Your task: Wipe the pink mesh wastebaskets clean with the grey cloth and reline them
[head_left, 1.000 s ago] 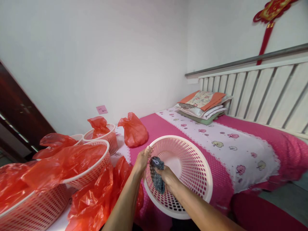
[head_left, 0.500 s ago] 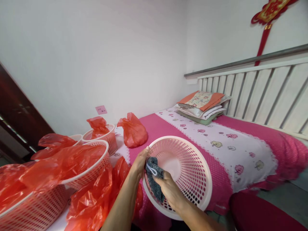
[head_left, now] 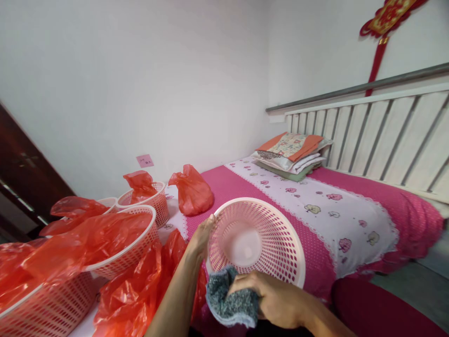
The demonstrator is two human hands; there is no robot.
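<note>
A pale pink plastic basket (head_left: 271,215) with perforated sides is tilted, its mouth facing me, on the pink bedspread. My left hand (head_left: 201,235) grips its left rim, with the thumb showing at the edge and the other fingers hidden behind the wall. Bunched in my right hand (head_left: 261,292) is a dark grey-green cloth (head_left: 231,299) with a paler edge. The cloth lies against the near rim of the basket and covers part of it. Inside, the basket holds nothing that I can see.
Several similar baskets (head_left: 154,220) with red plastic bags stand on the left. Another red bag (head_left: 192,192) sits behind my basket, and one (head_left: 136,290) lies by my left forearm. Folded bedding (head_left: 291,150) is stacked far back; a dark red stool seat (head_left: 372,309) is at lower right.
My right hand has moved the cloth from the basket's left inner side down to its near rim. The cloth is more spread out. My left hand still holds the left rim.
</note>
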